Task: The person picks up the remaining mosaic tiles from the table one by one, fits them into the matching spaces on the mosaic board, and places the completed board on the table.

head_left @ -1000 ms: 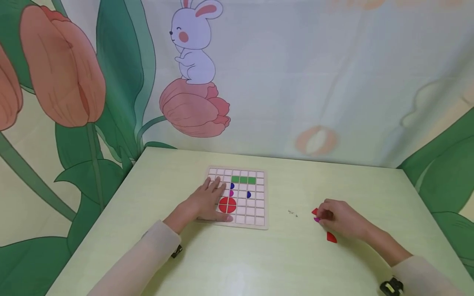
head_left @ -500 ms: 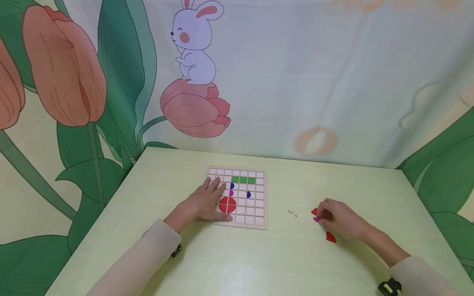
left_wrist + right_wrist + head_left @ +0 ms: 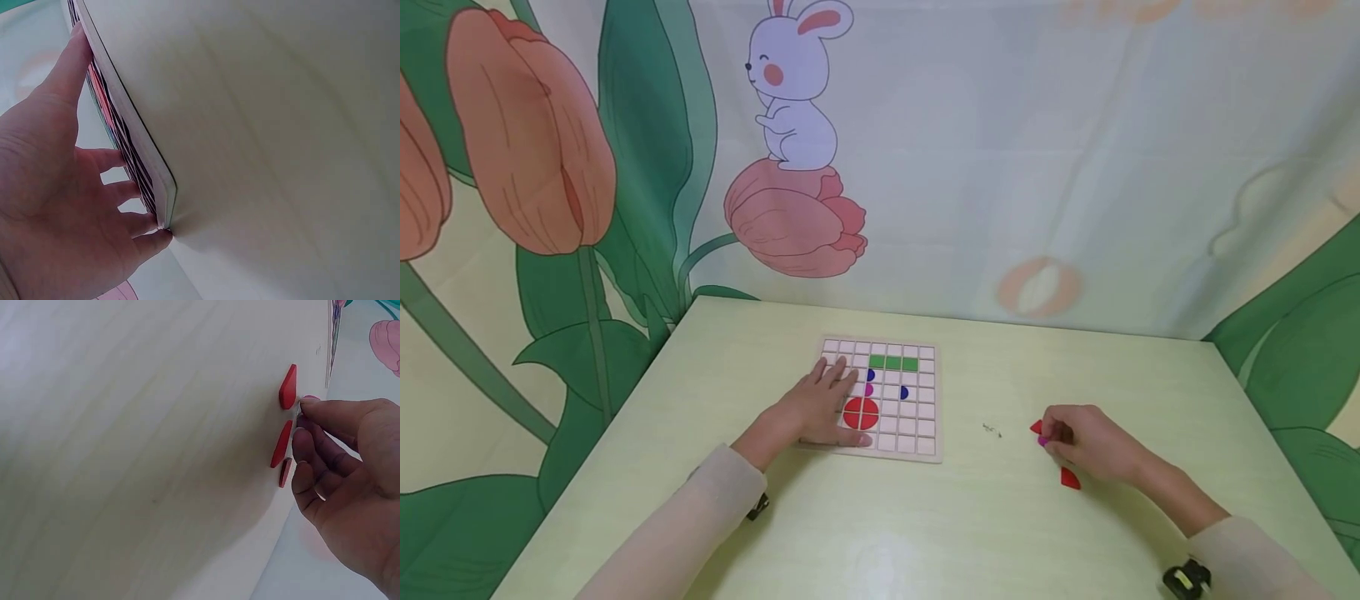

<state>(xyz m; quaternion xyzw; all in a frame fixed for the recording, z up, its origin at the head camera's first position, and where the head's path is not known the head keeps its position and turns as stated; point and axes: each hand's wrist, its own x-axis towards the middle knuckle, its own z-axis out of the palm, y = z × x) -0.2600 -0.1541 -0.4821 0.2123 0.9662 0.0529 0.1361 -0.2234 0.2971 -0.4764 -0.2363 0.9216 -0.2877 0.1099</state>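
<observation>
My left hand [image 3: 825, 407] rests with spread fingers on the left part of a square grid board [image 3: 917, 448], covering several of its cells. The left wrist view has the thumb and fingertips [image 3: 145, 241] along the board's edge. On the board lie green squares [image 3: 893, 364], a red disc of quarter pieces [image 3: 861, 413], blue half-discs [image 3: 904, 392] and a small magenta half-disc [image 3: 868, 389]. Over to the right, my right hand [image 3: 1093, 442] pinches a small magenta piece [image 3: 1042, 441] between thumb and fingers, low by the table. Its full shape is hidden.
Loose red pieces lie around the right hand: one red piece [image 3: 1037, 427] behind the fingertips, another red quarter piece [image 3: 1070, 478] in front. The right wrist view has a third red piece [image 3: 285, 472]. Small dark marks [image 3: 992, 431] are on the table [image 3: 880, 533]. A printed curtain [image 3: 955, 167] hangs behind.
The magenta piece has turned and shifted slightly between my right fingertips. My left hand and the board have stayed in place.
</observation>
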